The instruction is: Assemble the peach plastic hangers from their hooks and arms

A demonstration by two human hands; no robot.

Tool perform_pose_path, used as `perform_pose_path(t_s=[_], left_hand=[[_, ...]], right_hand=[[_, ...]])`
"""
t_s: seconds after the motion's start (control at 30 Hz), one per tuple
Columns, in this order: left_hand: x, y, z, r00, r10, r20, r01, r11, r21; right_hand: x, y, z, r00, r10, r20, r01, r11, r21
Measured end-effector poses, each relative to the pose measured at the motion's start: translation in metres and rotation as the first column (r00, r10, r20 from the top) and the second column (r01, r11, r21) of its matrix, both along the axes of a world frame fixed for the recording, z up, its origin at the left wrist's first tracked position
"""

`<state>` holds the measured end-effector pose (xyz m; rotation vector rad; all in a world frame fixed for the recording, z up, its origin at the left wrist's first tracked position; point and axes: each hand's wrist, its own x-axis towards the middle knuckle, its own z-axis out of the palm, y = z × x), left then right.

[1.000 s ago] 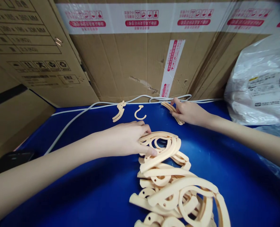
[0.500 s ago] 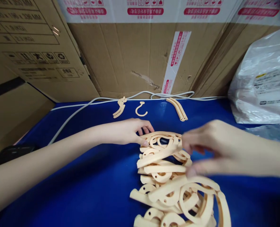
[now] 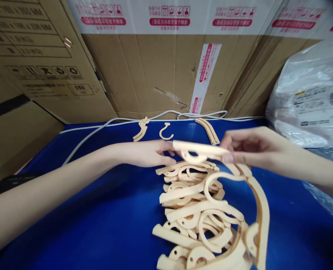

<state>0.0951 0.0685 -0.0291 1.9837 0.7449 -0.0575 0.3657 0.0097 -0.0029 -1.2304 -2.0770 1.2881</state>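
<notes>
My right hand pinches a beige folding clothes hanger between thumb and fingers, holding one arm of it up nearly level. Just above the pile, my left hand has its thumb and fingers apart at the hanger's left end; its fingertips are partly hidden, and I cannot tell if they touch it. Below both hands lies a stack of similar beige folding hangers, their arms and round hooks overlapping. A long curved hanger arm runs down the right side of the stack.
Behind the hands, a folded hanger piece, a loose hook and a pair of curved arms lie on the blue surface. A white cable, cardboard boxes and a plastic-wrapped package stand around the edge.
My right hand has risen, lifting a hanger from the stack. My left hand has shifted slightly left, and the hangers underneath have moved a little.
</notes>
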Motion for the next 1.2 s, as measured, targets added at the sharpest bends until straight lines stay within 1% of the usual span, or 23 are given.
perform_pose_path(t_s=[0.1,0.17,0.23,0.3,0.37,0.4,0.47,0.53,0.57,0.6,0.63,0.67,0.7,0.73,0.8,0.83,0.87,0.93,0.97,1.03,1.1,1.17,1.2], left_hand=[[0.005,0.0,0.011,0.962,0.095,0.257,-0.077,0.994,-0.081],[0.013,0.002,0.02,0.866,0.254,0.431,-0.201,0.965,-0.166],[0.021,0.008,0.027,0.724,0.428,0.541,-0.379,0.902,-0.207],[0.027,0.017,0.03,0.628,0.555,0.546,-0.545,0.814,-0.2],[0.03,0.025,0.031,0.601,0.631,0.49,-0.647,0.745,-0.166],[0.03,0.028,0.031,0.603,0.647,0.466,-0.668,0.729,-0.148],[0.032,0.031,0.03,0.62,0.63,0.468,-0.655,0.744,-0.134],[0.034,0.032,0.03,0.627,0.587,0.512,-0.619,0.774,-0.13],[0.036,0.033,0.031,0.628,0.57,0.53,-0.612,0.782,-0.118],[0.037,0.033,0.032,0.63,0.561,0.537,-0.613,0.784,-0.099],[0.039,0.034,0.033,0.639,0.556,0.532,-0.617,0.783,-0.076],[0.04,0.035,0.034,0.653,0.554,0.517,-0.62,0.783,-0.055],[0.041,0.037,0.035,0.67,0.551,0.497,-0.617,0.786,-0.04],[0.042,0.038,0.035,0.691,0.543,0.477,-0.606,0.795,-0.028],[0.041,0.041,0.034,0.735,0.504,0.454,-0.58,0.814,0.037],[0.04,0.041,0.033,0.757,0.472,0.452,-0.572,0.813,0.11],[0.038,0.041,0.031,0.781,0.439,0.444,-0.567,0.797,0.21],[0.034,0.04,0.027,0.839,0.389,0.381,-0.534,0.722,0.44],[0.031,0.04,0.025,0.864,0.386,0.323,-0.503,0.671,0.545],[0.022,0.042,0.02,0.888,0.419,0.188,-0.423,0.585,0.692],[0.008,0.05,0.015,0.881,0.47,0.058,-0.34,0.543,0.768],[-0.01,0.063,0.008,0.862,0.5,-0.084,-0.257,0.573,0.778],[-0.019,0.07,0.004,0.837,0.52,-0.168,-0.218,0.6,0.77]], right_hand=[[-0.007,0.022,0.002,0.967,-0.232,-0.105,0.235,0.972,0.019],[-0.013,0.036,0.005,0.952,-0.277,-0.127,0.285,0.957,0.049],[-0.019,0.046,0.01,0.95,-0.275,-0.146,0.289,0.953,0.089],[-0.024,0.052,0.016,0.943,-0.283,-0.178,0.308,0.942,0.135],[-0.027,0.056,0.021,0.933,-0.284,-0.22,0.326,0.927,0.184],[-0.028,0.057,0.023,0.931,-0.282,-0.231,0.33,0.922,0.203],[-0.028,0.061,0.024,0.938,-0.276,-0.21,0.323,0.915,0.242],[-0.026,0.066,0.024,0.954,-0.276,-0.114,0.298,0.88,0.37],[-0.025,0.069,0.023,0.958,-0.286,-0.031,0.264,0.831,0.49],[-0.025,0.072,0.022,0.949,-0.309,0.067,0.201,0.752,0.628],[-0.024,0.075,0.022,0.922,-0.349,0.17,0.11,0.653,0.749],[-0.025,0.078,0.021,0.876,-0.402,0.265,0.006,0.559,0.829],[-0.026,0.081,0.021,0.818,-0.458,0.347,-0.091,0.493,0.865],[-0.027,0.084,0.02,0.757,-0.506,0.414,-0.166,0.464,0.87],[-0.031,0.089,0.019,0.658,-0.542,0.523,-0.265,0.484,0.834],[-0.032,0.092,0.017,0.639,-0.526,0.561,-0.293,0.507,0.81],[-0.033,0.095,0.016,0.655,-0.485,0.58,-0.306,0.531,0.79],[-0.031,0.102,0.011,0.79,-0.297,0.536,-0.267,0.62,0.738],[-0.029,0.106,0.009,0.862,-0.187,0.471,-0.234,0.677,0.698],[-0.02,0.114,0.004,0.945,-0.044,0.324,-0.172,0.775,0.608],[-0.009,0.12,0.002,0.986,-0.033,0.164,-0.053,0.868,0.493],[0.0,0.124,0.002,0.992,-0.125,-0.031,0.128,0.943,0.307],[0.002,0.125,0.004,0.975,-0.183,-0.123,0.205,0.959,0.197]])
